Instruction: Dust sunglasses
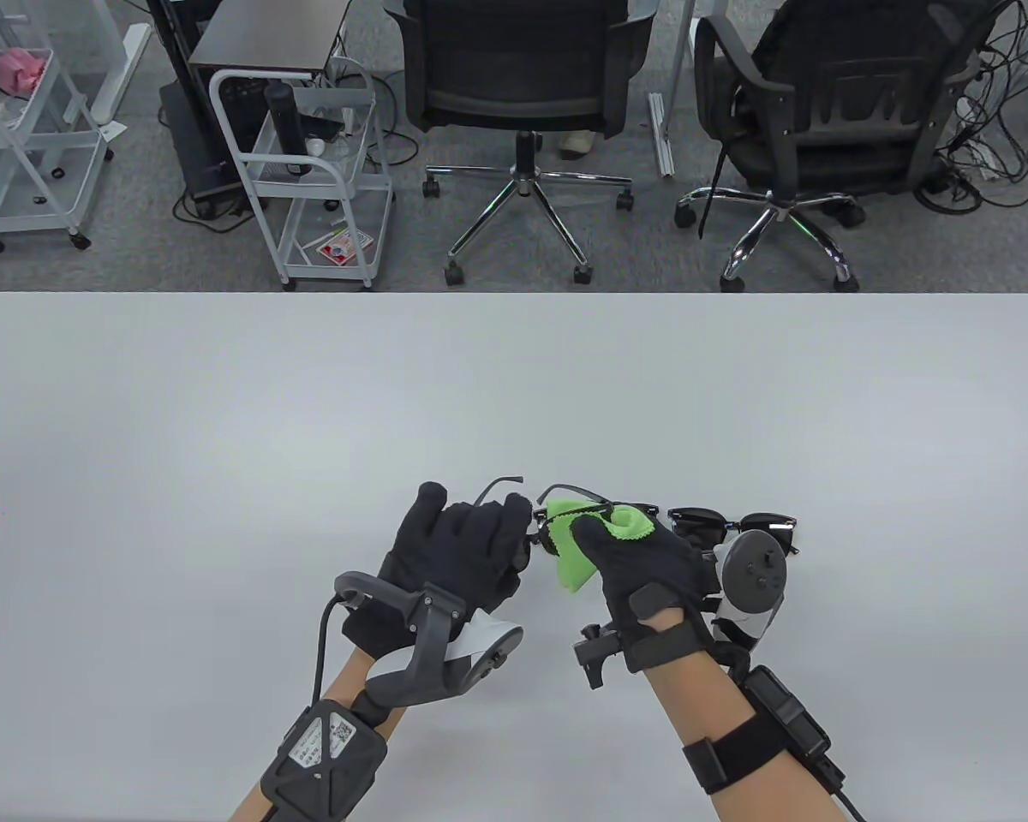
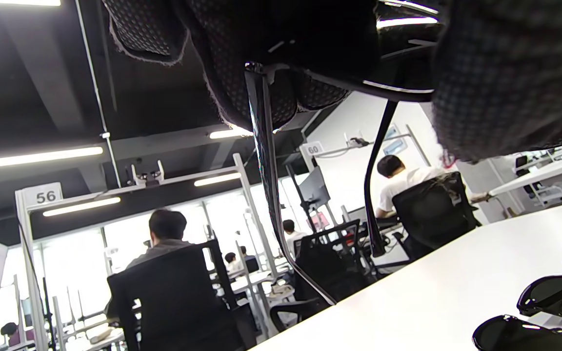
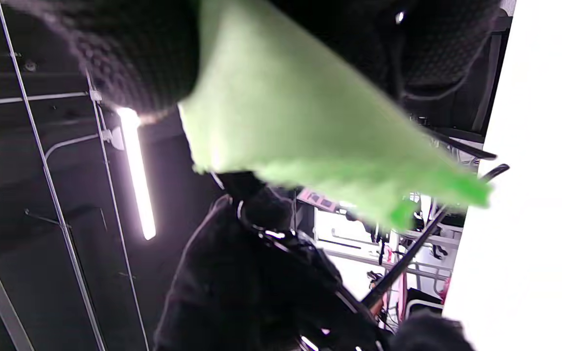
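**Table view: sunglasses held between two gloved hands over the counter**

Table view shows the held sunglasses [image 1: 557, 514] raised just above the near middle of the counter [image 1: 223, 428], between the two hands. Most of the frame is hidden: only its two temple arms, sticking up and away, and a bit of dark rim can be made out. The left hand [image 1: 463, 548] grips the left end of the frame, its fingers [image 1: 480, 527] curled around it. The right hand [image 1: 642, 574] pinches a green cloth [image 1: 595, 548] against the frame; the lens under the cloth cannot be seen.

In the left wrist view the two temple arms hang down from the dark glove. The right wrist view is blurred, filled mostly by the cloth and glove.

The counter is plain pale grey. Just beyond the right hand, other dark sunglasses [image 1: 732, 527] lie on it, partly covered by the tracker; their number is hard to tell.

Past the counter's far edge lies grey carpet with two black office chairs [image 1: 522, 86], a white wire cart [image 1: 308, 171] and loose cables.
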`<state>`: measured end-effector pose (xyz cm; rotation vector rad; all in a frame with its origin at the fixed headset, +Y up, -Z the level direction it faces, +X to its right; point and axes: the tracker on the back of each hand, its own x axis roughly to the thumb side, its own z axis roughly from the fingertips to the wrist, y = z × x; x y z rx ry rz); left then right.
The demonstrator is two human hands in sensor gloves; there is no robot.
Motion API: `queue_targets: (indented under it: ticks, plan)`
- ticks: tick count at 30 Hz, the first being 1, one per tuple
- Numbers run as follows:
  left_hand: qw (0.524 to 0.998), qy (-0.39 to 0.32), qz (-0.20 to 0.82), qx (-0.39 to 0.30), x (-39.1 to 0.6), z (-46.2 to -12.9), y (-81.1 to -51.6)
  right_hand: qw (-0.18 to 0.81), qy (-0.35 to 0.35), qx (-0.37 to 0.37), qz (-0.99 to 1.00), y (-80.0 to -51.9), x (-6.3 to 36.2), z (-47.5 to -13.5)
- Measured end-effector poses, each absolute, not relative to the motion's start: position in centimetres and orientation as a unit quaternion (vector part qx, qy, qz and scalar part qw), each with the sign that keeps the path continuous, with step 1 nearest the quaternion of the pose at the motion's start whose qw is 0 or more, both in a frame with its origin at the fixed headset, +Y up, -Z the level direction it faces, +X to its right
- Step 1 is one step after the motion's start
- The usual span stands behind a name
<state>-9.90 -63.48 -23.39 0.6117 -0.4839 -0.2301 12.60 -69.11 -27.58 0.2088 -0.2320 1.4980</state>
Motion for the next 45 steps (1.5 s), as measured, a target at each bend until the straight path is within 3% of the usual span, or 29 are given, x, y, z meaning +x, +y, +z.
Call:
queue_targets:
  ticks: [11,16,19,25,28,29,32,37,42,45]
  plan:
    - [0.923,-0.227,-0.107,0.292,-10.4,-23.6,-63.6,0.747,-0.062,0.145,0.646,-69.1,12.0,-27.6]
    - [0.926,-0.227,-0.102,0.283,-10.7,-23.8,-63.7,0.685,-0.062,0.179,0.703,-68.2,12.0,-27.8]
    - [0.921,-0.239,-0.109,0.287,-10.4,-23.5,-63.9,0.648,-0.116,0.138,0.74,-67.9,12.1,-27.5]
    - [0.921,-0.243,-0.115,0.283,-9.9,-23.5,-64.2,0.682,-0.11,0.093,0.717,-69.0,12.6,-27.4]
    - [0.924,-0.23,-0.108,0.285,-10.6,-23.9,-63.9,0.697,-0.063,0.154,0.697,-68.5,12.3,-27.9]
    - [0.928,-0.223,-0.099,0.282,-11.1,-24.1,-63.8,0.702,-0.004,0.214,0.679,-68.1,12.0,-28.4]
    - [0.932,-0.215,-0.098,0.275,-12.0,-24.5,-63.9,0.683,0.074,0.28,0.671,-67.7,11.6,-28.8]
    - [0.924,-0.237,-0.111,0.278,-11.2,-24.2,-64.0,0.638,-0.06,0.174,0.748,-67.7,12.2,-28.2]
    - [0.921,-0.243,-0.118,0.281,-10.6,-23.9,-64.1,0.674,-0.08,0.126,0.723,-68.2,12.5,-27.9]
    - [0.922,-0.242,-0.12,0.277,-10.9,-23.9,-63.9,0.696,-0.031,0.154,0.7,-68.6,12.7,-28.5]
